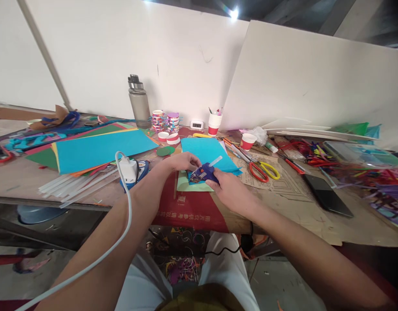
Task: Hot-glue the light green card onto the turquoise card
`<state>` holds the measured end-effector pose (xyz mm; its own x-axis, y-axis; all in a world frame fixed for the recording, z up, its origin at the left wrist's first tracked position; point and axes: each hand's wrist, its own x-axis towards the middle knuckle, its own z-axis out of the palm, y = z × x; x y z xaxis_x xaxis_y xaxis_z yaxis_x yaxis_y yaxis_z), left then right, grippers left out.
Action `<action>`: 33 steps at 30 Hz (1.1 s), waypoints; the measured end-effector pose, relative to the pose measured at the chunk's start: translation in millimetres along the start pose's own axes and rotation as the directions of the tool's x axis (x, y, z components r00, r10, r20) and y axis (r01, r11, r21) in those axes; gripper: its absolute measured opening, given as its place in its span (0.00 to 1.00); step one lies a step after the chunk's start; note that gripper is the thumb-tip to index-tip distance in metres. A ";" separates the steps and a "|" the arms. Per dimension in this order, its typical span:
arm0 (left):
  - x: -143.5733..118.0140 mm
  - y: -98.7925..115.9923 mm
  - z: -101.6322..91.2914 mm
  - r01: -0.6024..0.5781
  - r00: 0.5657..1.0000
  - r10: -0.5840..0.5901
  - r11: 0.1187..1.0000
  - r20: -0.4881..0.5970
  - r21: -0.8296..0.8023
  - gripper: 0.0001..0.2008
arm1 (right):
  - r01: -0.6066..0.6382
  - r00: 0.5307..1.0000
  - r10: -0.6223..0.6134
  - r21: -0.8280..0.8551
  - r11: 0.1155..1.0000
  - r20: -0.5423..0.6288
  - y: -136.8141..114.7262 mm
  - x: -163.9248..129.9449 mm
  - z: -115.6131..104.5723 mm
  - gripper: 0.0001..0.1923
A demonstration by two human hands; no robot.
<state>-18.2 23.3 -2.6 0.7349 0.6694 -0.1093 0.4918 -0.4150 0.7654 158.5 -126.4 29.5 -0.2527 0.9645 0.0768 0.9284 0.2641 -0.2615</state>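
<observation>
The right hand (229, 190) is closed around a blue glue gun (205, 172), with a pale glue stick (216, 161) jutting from its back toward 1 o'clock. The gun's nozzle points toward 9 o'clock, down at a light green paper (186, 183) lying on the table (283, 203) just below a blue sheet (207, 151). The left hand (182, 162) is pinched narrow, fingertips touching the paper right at the nozzle.

The likeliest trouble, as I judge it, is a burn: the left fingertips sit almost against the tip, so any glue squeezed out could reach skin. A white cable (127, 203) loops over the left forearm at 8 o'clock; a tug on it could jerk that arm and smear the bead. Glue might also drip past the paper's edge onto the red mat (192, 209) below.

Both forearms reach forward from 6 o'clock and converge at centre, wrists low, the right wrist bent inward. Scissors (263, 170) lie at 3 o'clock, well apart.
</observation>
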 end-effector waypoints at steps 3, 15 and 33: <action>0.4 -1.5 -0.5 0.002 1.000 -0.002 1.000 0.007 0.002 0.11 | -0.004 1.000 0.005 -0.009 1.000 0.019 0.5 -2.9 -2.8 0.14; 1.3 -1.8 1.4 0.019 1.000 -0.019 1.000 0.004 -0.012 0.08 | 0.003 1.000 -0.003 -0.021 1.000 -0.025 -1.9 7.6 5.1 0.15; 5.4 -13.5 -5.0 0.026 0.998 -0.024 0.999 0.066 -0.024 0.20 | -0.163 0.982 0.162 0.000 0.987 -0.099 64.8 -21.3 -8.5 0.16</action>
<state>-23.2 35.7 -10.4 0.7522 0.6368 -0.1696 0.4991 -0.3825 0.7775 226.3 -129.8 19.1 -0.0704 0.9893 0.1281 0.9573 0.1031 -0.2700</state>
